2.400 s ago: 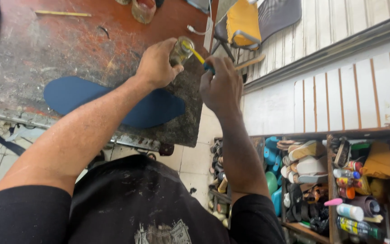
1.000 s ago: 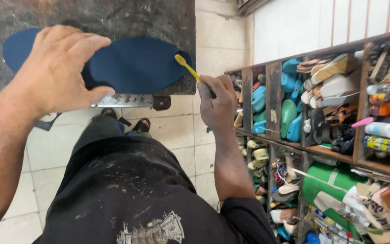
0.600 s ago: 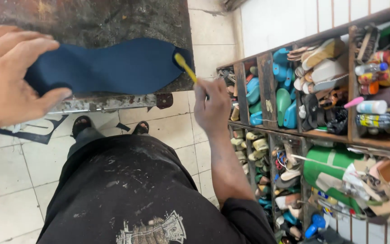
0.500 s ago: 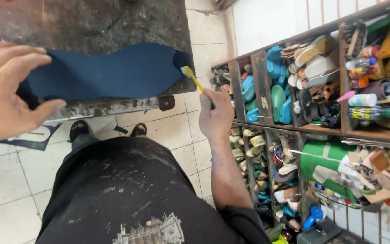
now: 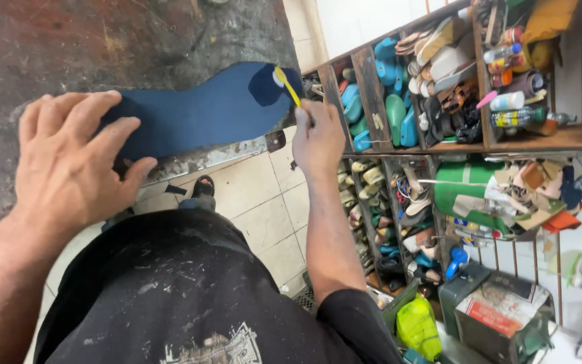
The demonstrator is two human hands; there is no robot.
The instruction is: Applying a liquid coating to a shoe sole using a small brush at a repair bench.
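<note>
Down on the worn, stained workbench (image 5: 136, 40) lies a dark blue insole-shaped sole piece (image 5: 197, 111), its long axis running along the bench's near edge. Spread flat, the left hand (image 5: 69, 162) rests with its fingers open, pressing the heel end of the sole against the bench — not gripping anything. Beside the toe end, the right hand (image 5: 318, 135) is closed around a yellow-handled brush (image 5: 287, 84), whose tip touches the sole where a darker, wet-looking patch shows. Just beyond that hand stands a wooden shelf unit (image 5: 365, 87) crammed with blue and green shoe lasts (image 5: 389, 111), sandals and small bottles — well apart from the sole. Below, pale floor tiles (image 5: 250, 195) show past the person's black, speckled shirt (image 5: 183, 290).
</note>
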